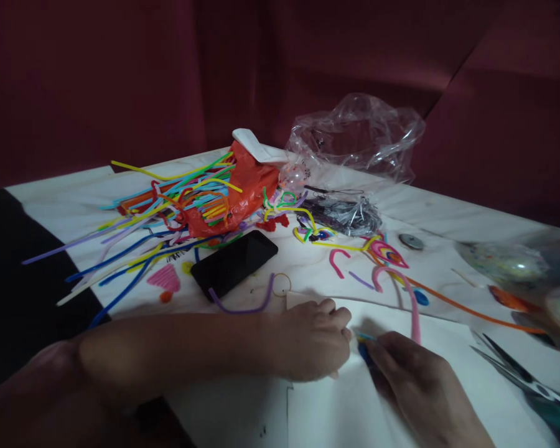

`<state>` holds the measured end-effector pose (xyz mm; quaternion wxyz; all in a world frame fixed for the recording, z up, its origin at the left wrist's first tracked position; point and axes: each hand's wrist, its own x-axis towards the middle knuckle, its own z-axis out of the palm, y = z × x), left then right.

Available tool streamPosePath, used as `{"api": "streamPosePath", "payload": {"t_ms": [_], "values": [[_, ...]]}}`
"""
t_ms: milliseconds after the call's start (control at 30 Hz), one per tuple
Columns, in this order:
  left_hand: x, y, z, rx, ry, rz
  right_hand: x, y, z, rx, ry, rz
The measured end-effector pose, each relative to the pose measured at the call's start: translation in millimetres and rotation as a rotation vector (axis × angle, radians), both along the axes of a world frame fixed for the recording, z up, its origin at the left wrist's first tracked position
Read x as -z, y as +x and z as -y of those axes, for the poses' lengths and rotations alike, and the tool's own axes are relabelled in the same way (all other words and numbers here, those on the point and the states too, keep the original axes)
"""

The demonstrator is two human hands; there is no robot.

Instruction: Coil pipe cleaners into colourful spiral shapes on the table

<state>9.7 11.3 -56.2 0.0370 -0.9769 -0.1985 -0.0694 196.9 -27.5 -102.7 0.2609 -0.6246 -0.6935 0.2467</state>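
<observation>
Pointing sideways between the hands (315, 341), thin light-blue piece (365, 336).

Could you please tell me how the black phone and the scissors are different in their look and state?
The phone is a solid dark slab; the scissors have slim blades and look partly metallic. The phone lies flat and whole, while the scissors lie with blades spread open. Both rest unheld.
</observation>
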Motion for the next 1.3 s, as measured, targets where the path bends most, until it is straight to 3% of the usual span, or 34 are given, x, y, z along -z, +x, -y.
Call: {"api": "streamPosePath", "payload": {"t_ms": [167, 400, 667, 833, 933, 1033, 1167, 1300], "values": [[0.3, 0.1, -1.2, 0.008, -0.047, -0.004, -7.9, 0.0, -10.6, -0.037, -0.047, 0.111], [3.6, -1.1, 1.3, 0.026, 0.081, 0.026, -13.5, 5.3, -14.5, -0.103, -0.156, 0.113], [-1.0, -1.4, 3.6, 0.038, 0.055, 0.018, 3.4, 8.4, 2.4, 0.084, -0.2, -0.147], [-0.3, -2.0, 4.0, 0.034, 0.041, 0.013, 7.3, 12.7, 9.0, 0.106, -0.202, -0.215], [0.3, -1.1, 6.9, 0.018, 0.054, 0.034, 2.2, 14.1, 9.2, 0.09, -0.197, -0.181], [0.3, 2.0, 12.6, -0.02, 0.026, 0.05, -6.0, 15.1, 6.3, 0.055, -0.182, -0.012], [8.7, 8.7, 17.2, 0.065, 0.015, 0.093, -12.1, 18.8, 5.3, 0.016, -0.202, 0.205], [19.3, 12.9, 17.8, 0.092, 0.034, 0.092, -8.7, 21.9, 10.0, -0.016, -0.168, 0.202]]}}
